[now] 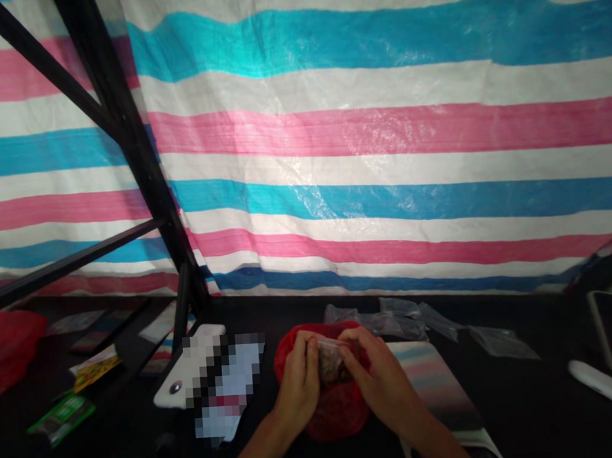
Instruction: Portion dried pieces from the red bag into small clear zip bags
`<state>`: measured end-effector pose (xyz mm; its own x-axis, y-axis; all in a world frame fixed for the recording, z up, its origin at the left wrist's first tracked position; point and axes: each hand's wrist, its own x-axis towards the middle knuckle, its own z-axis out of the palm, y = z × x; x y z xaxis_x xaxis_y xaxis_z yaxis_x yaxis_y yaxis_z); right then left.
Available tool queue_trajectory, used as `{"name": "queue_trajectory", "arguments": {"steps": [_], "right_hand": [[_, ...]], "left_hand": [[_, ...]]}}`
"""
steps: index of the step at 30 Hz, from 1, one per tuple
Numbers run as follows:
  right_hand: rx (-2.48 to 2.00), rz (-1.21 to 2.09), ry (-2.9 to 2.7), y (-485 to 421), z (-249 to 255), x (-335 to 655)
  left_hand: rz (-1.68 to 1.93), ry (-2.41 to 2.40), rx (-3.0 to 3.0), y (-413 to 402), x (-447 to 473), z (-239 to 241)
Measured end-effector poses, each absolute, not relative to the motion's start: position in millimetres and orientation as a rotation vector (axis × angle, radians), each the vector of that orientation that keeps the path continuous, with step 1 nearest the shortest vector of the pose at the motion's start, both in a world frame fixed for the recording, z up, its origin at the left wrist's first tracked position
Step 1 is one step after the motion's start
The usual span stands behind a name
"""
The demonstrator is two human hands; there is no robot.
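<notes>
Both my hands pinch a small clear plastic bag (pixel 331 366) with brownish contents that I cannot make out. My left hand (pixel 301 381) grips its left edge, and my right hand (pixel 377 373) has its upper right edge between thumb and fingers. Directly beneath the hands lies a red plastic bag (pixel 338 420), its mouth spread around them. Behind and to the right, several flat clear plastic bags (pixel 394 320) lie on the black table (pixel 534 401).
Left of my hands are a white device (pixel 204 356) and a blurred-out pale sheet (pixel 237 385). Further left lie a green packet (pixel 63 416), a yellow packet (pixel 97 368) and another red bag (pixel 10 351). A flat reflective device (pixel 434 380) and a white oblong object (pixel 600 382) sit right. Black frame bars (pixel 141 170) rise before striped sheeting (pixel 383 131).
</notes>
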<state>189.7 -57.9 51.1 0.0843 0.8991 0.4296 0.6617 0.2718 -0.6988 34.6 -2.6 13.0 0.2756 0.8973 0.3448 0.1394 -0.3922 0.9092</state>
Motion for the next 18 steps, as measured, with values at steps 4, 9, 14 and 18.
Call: {"name": "queue_trajectory", "arguments": {"steps": [4, 9, 14, 18], "right_hand": [[-1.468, 0.310, -1.669, -57.6, 51.7, 189.2], [-1.490, 0.295, -1.665, -57.8, 49.2, 190.8], [-1.435, 0.300, -1.678, -60.2, 51.6, 187.4], [-1.365, 0.266, -1.683, -60.7, 54.0, 185.8]], "left_hand": [[1.154, 0.903, 1.750, -3.4, 34.3, 12.7], [1.097, 0.840, 1.787, -5.6, 34.3, 12.4], [1.074, 0.795, 1.806, -6.8, 32.3, 13.5], [1.073, 0.709, 1.828, -7.9, 32.0, 17.7]]}}
